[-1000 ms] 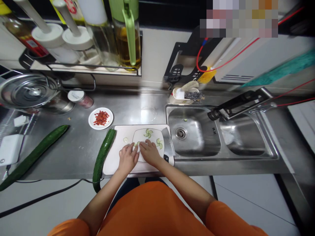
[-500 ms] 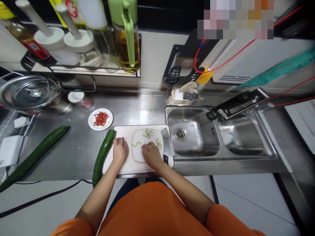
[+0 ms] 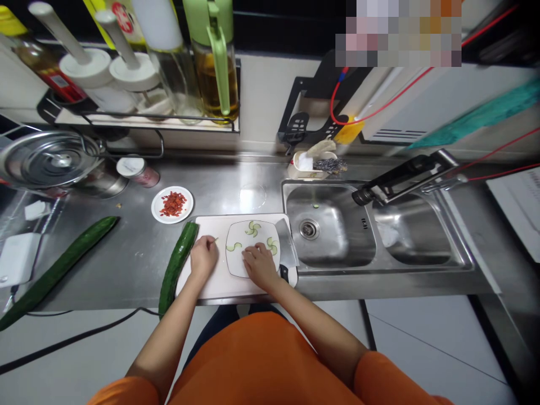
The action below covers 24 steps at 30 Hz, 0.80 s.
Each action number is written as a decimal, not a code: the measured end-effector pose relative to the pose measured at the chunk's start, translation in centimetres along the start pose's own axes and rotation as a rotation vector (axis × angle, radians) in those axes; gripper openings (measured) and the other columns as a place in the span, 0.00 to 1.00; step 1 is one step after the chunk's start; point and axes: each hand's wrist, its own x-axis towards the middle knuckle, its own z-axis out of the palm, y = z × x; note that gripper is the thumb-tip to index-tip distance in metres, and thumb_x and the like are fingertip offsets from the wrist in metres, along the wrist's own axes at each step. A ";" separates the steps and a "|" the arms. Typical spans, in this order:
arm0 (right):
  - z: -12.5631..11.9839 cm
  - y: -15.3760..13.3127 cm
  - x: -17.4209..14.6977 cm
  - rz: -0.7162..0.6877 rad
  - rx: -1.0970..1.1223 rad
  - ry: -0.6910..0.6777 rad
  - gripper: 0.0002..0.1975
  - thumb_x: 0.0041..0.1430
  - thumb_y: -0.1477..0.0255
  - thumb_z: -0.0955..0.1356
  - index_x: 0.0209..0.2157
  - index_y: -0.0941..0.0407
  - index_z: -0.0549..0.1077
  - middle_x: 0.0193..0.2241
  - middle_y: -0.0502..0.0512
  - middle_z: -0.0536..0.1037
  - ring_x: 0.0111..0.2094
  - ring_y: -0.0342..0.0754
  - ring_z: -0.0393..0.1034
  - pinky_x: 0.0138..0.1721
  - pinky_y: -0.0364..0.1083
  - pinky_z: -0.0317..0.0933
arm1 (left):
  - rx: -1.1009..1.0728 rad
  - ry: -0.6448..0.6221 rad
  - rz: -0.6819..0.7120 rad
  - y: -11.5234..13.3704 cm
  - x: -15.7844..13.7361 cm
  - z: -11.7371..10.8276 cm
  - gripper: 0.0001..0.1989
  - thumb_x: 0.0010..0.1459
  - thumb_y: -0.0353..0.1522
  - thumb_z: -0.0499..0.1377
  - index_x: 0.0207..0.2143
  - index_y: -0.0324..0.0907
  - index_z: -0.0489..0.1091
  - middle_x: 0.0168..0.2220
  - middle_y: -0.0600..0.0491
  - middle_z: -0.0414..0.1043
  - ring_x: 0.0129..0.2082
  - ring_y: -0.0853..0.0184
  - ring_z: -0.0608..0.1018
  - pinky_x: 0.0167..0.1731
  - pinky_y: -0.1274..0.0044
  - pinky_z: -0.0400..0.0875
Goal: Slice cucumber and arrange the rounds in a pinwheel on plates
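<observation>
While the left hand keeps to the cutting board's left part, low in the middle of the frame, its grip is pinched together on a thin cucumber slice, which I think could tear if squeezed hard. Right of there, the right hand is over the square plate; I can't tell whether its grip holds anything. A sideways brush could scatter the fanned slices beside it, or nudge the knife at the board's right edge.
</observation>
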 end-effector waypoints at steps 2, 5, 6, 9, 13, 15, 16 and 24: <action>0.0 0.0 0.3 0.035 0.057 0.017 0.11 0.61 0.73 0.62 0.43 0.54 0.73 0.45 0.58 0.74 0.49 0.55 0.56 0.41 0.51 0.55 | -0.077 -0.052 -0.051 0.5 -0.2 -0.6 0.08 0.53 0.35 0.55 0.33 0.42 0.70 0.28 0.52 0.71 0.27 0.67 0.72 0.33 0.75 0.66; -0.1 -0.1 1.2 0.098 0.206 0.063 0.12 0.60 0.73 0.63 0.43 0.55 0.74 0.42 0.57 0.75 0.47 0.54 0.59 0.42 0.50 0.56 | -0.273 -0.168 -0.110 1.7 -0.6 -1.6 0.11 0.50 0.40 0.59 0.33 0.42 0.71 0.27 0.54 0.72 0.26 0.71 0.71 0.30 0.79 0.65; -0.2 -0.1 1.6 0.113 0.266 0.085 0.12 0.59 0.74 0.64 0.44 0.56 0.74 0.41 0.57 0.76 0.46 0.53 0.60 0.44 0.50 0.56 | -0.348 -0.222 -0.112 2.2 -0.6 -1.8 0.13 0.49 0.41 0.60 0.33 0.41 0.71 0.27 0.55 0.72 0.26 0.71 0.71 0.30 0.80 0.65; -0.5 -0.4 2.8 0.159 0.417 0.145 0.12 0.58 0.74 0.65 0.43 0.56 0.75 0.39 0.55 0.77 0.43 0.49 0.63 0.47 0.48 0.56 | -0.522 -0.375 -0.103 3.4 -0.7 -2.1 0.15 0.46 0.42 0.62 0.32 0.40 0.71 0.27 0.54 0.72 0.26 0.72 0.71 0.30 0.80 0.65; -1.0 -0.6 3.8 0.259 0.498 0.104 0.07 0.57 0.72 0.66 0.35 0.54 0.77 0.32 0.51 0.78 0.39 0.47 0.67 0.42 0.45 0.58 | -0.607 -0.477 -0.134 4.5 -0.6 -1.9 0.18 0.41 0.43 0.65 0.30 0.40 0.72 0.27 0.53 0.72 0.27 0.71 0.72 0.31 0.79 0.66; -1.2 -0.5 3.9 0.297 0.539 0.076 0.06 0.56 0.72 0.66 0.31 0.54 0.77 0.29 0.50 0.77 0.35 0.45 0.68 0.37 0.43 0.59 | -0.640 -0.498 -0.160 4.8 -0.5 -1.8 0.18 0.39 0.42 0.66 0.31 0.40 0.72 0.27 0.54 0.73 0.28 0.71 0.72 0.31 0.79 0.67; -1.2 -0.5 3.9 0.310 0.568 0.072 0.06 0.55 0.72 0.66 0.30 0.54 0.77 0.28 0.49 0.77 0.33 0.45 0.68 0.36 0.43 0.59 | -0.659 -0.506 -0.186 4.8 -0.6 -1.7 0.18 0.39 0.42 0.66 0.31 0.40 0.73 0.27 0.54 0.73 0.27 0.71 0.72 0.30 0.79 0.66; -1.7 -0.6 3.3 0.312 0.694 0.100 0.07 0.54 0.71 0.66 0.29 0.55 0.76 0.26 0.49 0.76 0.30 0.43 0.67 0.34 0.42 0.58 | -0.819 -0.640 -0.644 5.0 -0.8 -1.4 0.20 0.43 0.44 0.65 0.31 0.37 0.69 0.23 0.53 0.72 0.18 0.77 0.69 0.16 0.85 0.54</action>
